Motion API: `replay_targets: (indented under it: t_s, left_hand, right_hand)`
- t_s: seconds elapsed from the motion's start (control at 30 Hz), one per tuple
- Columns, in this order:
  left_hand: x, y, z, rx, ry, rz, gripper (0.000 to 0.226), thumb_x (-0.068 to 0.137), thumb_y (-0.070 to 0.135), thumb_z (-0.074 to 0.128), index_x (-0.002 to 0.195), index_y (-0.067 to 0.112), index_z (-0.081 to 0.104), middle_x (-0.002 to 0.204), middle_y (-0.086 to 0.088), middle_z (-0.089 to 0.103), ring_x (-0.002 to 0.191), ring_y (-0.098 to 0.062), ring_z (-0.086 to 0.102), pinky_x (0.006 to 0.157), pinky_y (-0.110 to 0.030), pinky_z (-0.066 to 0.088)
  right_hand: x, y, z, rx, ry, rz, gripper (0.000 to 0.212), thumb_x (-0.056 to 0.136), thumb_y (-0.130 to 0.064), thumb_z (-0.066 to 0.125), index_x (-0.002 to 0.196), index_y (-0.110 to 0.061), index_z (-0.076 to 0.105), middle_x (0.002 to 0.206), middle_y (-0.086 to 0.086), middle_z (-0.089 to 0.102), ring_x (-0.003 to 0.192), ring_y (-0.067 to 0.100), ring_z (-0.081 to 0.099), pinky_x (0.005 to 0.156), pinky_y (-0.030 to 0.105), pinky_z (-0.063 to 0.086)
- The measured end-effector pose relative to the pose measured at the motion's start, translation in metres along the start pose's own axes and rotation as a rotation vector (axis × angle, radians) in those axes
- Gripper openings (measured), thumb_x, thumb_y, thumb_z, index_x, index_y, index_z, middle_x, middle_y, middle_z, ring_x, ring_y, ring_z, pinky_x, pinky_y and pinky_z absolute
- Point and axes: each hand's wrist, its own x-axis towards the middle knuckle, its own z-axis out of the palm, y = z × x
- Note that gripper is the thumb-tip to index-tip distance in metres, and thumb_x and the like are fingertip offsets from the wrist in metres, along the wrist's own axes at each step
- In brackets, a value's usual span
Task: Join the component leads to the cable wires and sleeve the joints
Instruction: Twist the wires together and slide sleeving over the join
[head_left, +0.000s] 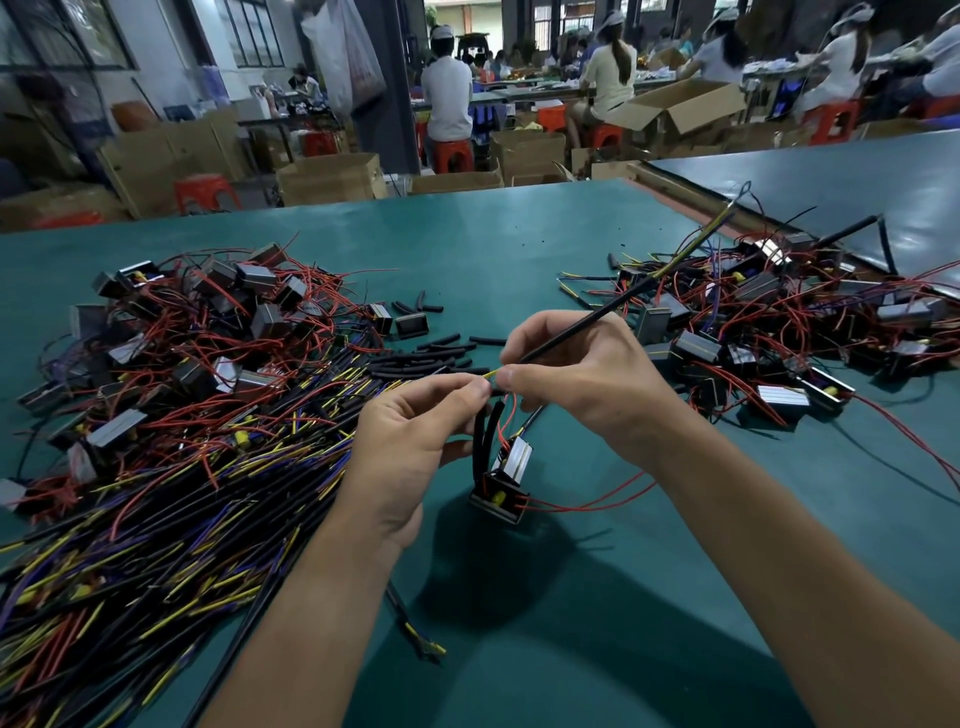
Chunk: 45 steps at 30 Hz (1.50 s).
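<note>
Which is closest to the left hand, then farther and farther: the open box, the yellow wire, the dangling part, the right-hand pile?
1. yellow wire, right at the left hand fingertips.
2. dangling part, just below and beside it.
3. right-hand pile, off to the right.
4. open box, far back in the room.

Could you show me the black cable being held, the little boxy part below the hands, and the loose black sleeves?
Black cable (639, 289): head view, on its sheath, mid-length.
Component (500, 500): head view, on its yellow-marked body.
Loose sleeves (441, 341): head view, on one tube lying on the table.
</note>
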Motion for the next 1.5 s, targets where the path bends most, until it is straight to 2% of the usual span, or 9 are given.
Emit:
replay_targets:
  t_s: [0.2,0.37,0.53,0.63,0.77,0.97,1.23,1.5]
  left_hand:
    - [0.0006,-0.0004,-0.0013,-0.017,-0.024,-0.018,0.006,0.070,0.018,0.071,0.071,0.016,0.077,0.074,-0.002,0.072,0.066,-0.010,0.064,0.065,-0.023,0.055]
    - [0.0008,0.0010,-0.0013,-0.050,-0.034,-0.021,0.011,0.065,0.021,0.071,0.072,0.014,0.076,0.076,-0.004,0.072,0.067,-0.011,0.066,0.065,-0.023,0.056]
    - [0.0016,-0.0010,-0.0017,-0.042,-0.016,-0.017,0.008,0.073,0.015,0.070,0.073,0.016,0.077,0.078,-0.005,0.073,0.070,-0.013,0.066,0.069,-0.027,0.056]
    - [0.0024,-0.0027,-0.0014,0.023,-0.002,0.047,0.022,0.084,0.005,0.066,0.072,0.019,0.078,0.077,-0.002,0.075,0.069,-0.012,0.067,0.068,-0.026,0.056]
    - [0.0002,-0.0011,0.0009,0.104,0.017,0.191,0.019,0.081,-0.001,0.069,0.078,0.017,0.077,0.075,0.000,0.076,0.067,-0.008,0.069,0.065,-0.019,0.055]
    - [0.0002,-0.0008,0.0018,0.165,0.083,0.264,0.013,0.077,-0.001,0.074,0.079,0.012,0.074,0.069,0.005,0.074,0.062,0.000,0.065,0.060,-0.013,0.050]
    - [0.0027,-0.0036,-0.0008,0.149,0.125,0.274,0.022,0.058,0.015,0.080,0.079,0.011,0.074,0.070,0.002,0.074,0.063,-0.005,0.067,0.064,-0.014,0.051]
    - [0.0021,-0.0062,-0.0020,0.194,0.136,0.340,0.027,0.057,0.019,0.083,0.080,0.006,0.074,0.073,-0.005,0.075,0.065,-0.012,0.069,0.065,-0.020,0.055]
  right_hand:
    - [-0.0017,0.0023,0.0012,-0.029,-0.023,-0.027,0.019,0.083,0.007,0.069,0.077,-0.011,0.072,0.061,0.001,0.066,0.053,0.012,0.057,0.055,0.020,0.049]
    - [0.0011,0.0024,-0.0005,-0.049,-0.010,0.002,0.015,0.086,0.004,0.066,0.079,-0.007,0.074,0.068,0.014,0.068,0.057,0.018,0.058,0.059,0.028,0.051]
    - [0.0017,0.0054,0.0010,-0.130,-0.023,0.038,0.011,0.086,0.001,0.067,0.076,-0.003,0.069,0.062,0.009,0.061,0.057,0.017,0.057,0.063,0.035,0.049]
    - [0.0021,0.0071,0.0016,-0.151,-0.032,0.037,0.012,0.087,0.000,0.065,0.075,-0.002,0.067,0.063,0.012,0.060,0.058,0.019,0.056,0.065,0.039,0.049]
    - [0.0022,0.0073,0.0007,-0.180,-0.024,0.038,0.012,0.088,-0.001,0.065,0.078,0.002,0.067,0.064,0.015,0.060,0.059,0.020,0.055,0.064,0.039,0.048]
    - [0.0028,0.0079,0.0000,-0.198,0.015,0.041,0.013,0.085,-0.005,0.069,0.072,-0.004,0.069,0.060,0.009,0.061,0.057,0.017,0.055,0.062,0.036,0.047]
    - [0.0030,0.0095,0.0011,-0.217,0.040,0.049,0.013,0.082,-0.008,0.071,0.069,-0.005,0.070,0.060,0.008,0.059,0.058,0.019,0.052,0.061,0.036,0.044]
    - [0.0023,0.0098,0.0053,-0.224,-0.009,0.024,0.015,0.082,-0.007,0.070,0.067,-0.007,0.069,0.061,0.009,0.061,0.058,0.020,0.054,0.059,0.036,0.045]
